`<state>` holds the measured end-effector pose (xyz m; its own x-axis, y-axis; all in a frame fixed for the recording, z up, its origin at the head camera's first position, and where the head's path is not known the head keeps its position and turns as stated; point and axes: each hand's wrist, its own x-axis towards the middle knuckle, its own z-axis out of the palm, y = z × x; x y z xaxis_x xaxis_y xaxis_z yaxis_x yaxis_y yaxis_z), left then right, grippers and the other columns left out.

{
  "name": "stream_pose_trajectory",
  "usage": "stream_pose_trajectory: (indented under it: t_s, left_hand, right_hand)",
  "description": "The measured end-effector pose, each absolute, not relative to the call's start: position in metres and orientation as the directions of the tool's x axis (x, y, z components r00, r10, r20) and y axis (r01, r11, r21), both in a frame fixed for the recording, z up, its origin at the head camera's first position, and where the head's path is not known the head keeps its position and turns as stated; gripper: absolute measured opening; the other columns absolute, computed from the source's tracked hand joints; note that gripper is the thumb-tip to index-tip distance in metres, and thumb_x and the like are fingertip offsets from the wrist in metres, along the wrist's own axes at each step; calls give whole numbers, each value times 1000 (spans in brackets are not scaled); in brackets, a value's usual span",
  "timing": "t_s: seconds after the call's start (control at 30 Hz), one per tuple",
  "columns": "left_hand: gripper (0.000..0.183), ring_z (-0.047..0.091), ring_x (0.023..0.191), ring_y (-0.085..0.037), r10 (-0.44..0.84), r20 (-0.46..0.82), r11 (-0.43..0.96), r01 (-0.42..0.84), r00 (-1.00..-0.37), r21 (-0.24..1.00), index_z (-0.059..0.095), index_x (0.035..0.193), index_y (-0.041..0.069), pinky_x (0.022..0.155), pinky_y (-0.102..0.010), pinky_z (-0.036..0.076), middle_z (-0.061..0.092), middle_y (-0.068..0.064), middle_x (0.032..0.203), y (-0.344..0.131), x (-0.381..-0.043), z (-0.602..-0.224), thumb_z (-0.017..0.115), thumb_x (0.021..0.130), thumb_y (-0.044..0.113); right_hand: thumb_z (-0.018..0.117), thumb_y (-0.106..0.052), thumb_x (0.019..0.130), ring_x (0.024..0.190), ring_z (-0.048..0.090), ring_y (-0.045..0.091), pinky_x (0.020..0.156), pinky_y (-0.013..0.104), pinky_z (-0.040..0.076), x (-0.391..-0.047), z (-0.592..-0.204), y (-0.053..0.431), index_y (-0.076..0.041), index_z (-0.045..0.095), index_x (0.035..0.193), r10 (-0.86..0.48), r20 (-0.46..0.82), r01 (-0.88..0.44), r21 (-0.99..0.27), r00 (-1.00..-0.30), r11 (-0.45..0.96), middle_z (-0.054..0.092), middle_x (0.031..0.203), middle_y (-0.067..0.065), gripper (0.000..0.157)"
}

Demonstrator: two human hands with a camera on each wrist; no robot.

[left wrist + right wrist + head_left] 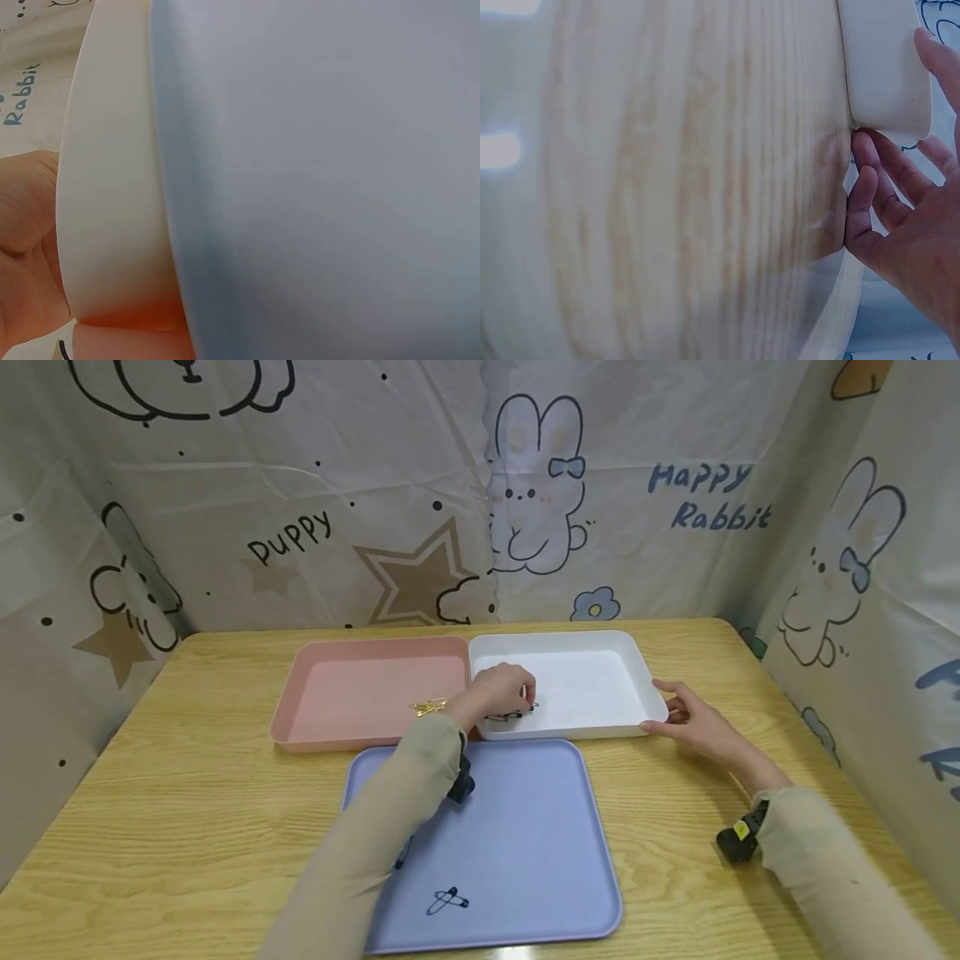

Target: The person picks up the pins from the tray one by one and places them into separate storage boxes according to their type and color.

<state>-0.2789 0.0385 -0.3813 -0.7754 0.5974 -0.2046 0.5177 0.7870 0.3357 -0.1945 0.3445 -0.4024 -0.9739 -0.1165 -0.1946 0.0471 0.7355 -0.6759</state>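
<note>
My left hand [501,687] reaches into the white tray [600,689], fingers bent down. Its fingertips appear to pinch a black safety pin [534,705], partly hidden by the fingers. Other black safety pins [504,717] lie just below the hand. In the left wrist view, the hand [28,247] shows behind the tray's wall, its fingertips hidden. At the white tray's front right corner, my right hand [697,724] holds the outside, thumb on the front and fingers at the side. The right wrist view shows this hand [915,202] against the white wall.
Gold safety pins [429,706] lie in the pink tray [360,685], left of the white one. Nearer me is a blue-purple tray [525,835] with a black safety pin [447,901] and another dark pin [402,853] beside my sleeve. A printed curtain [405,460] encloses the wooden table [172,777].
</note>
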Motion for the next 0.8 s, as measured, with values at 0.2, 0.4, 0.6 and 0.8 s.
stream_pose_trajectory:
  t_s: [0.2, 0.4, 0.6, 0.8]
  left_hand:
    - [5, 51, 77, -14, 574, -186, 798, 493, -798, 346, 61, 82, 17, 66, -28, 38, 58, 3, 83, 38, -279, -380, 62, 86, 21]
    - [4, 51, 80, -14, 550, -165, 807, 470, -819, 358, 61, 83, 17, 71, -29, 38, 58, 3, 84, 30, -279, -379, 62, 85, 21]
    - [5, 51, 80, -15, 564, -139, 788, 481, -814, 384, 62, 87, 17, 70, -27, 40, 58, 2, 85, 18, -273, -369, 58, 87, 20]
    - [9, 51, 80, -13, 609, -122, 748, 517, -784, 417, 63, 90, 17, 68, -25, 41, 60, 3, 89, 7, -263, -359, 57, 89, 23]
  right_hand:
    - [63, -50, 79, 109, 45, 35, 86, 46, 36, -195, -403, 345, -15, 12, 147, -118, -197, 48, -676, -973, 735, 43, 125, 25, 92]
    - [63, -51, 79, 110, 45, 36, 86, 46, 37, -196, -403, 345, -14, 12, 146, -119, -200, 47, -670, -973, 741, 43, 126, 25, 92]
    - [62, -53, 78, 110, 44, 36, 87, 47, 37, -196, -404, 344, -15, 12, 146, -113, -202, 49, -659, -973, 751, 42, 128, 25, 94]
    - [62, -53, 78, 111, 44, 36, 87, 47, 38, -195, -403, 344, -15, 11, 147, -114, -204, 53, -665, -972, 745, 42, 127, 25, 93]
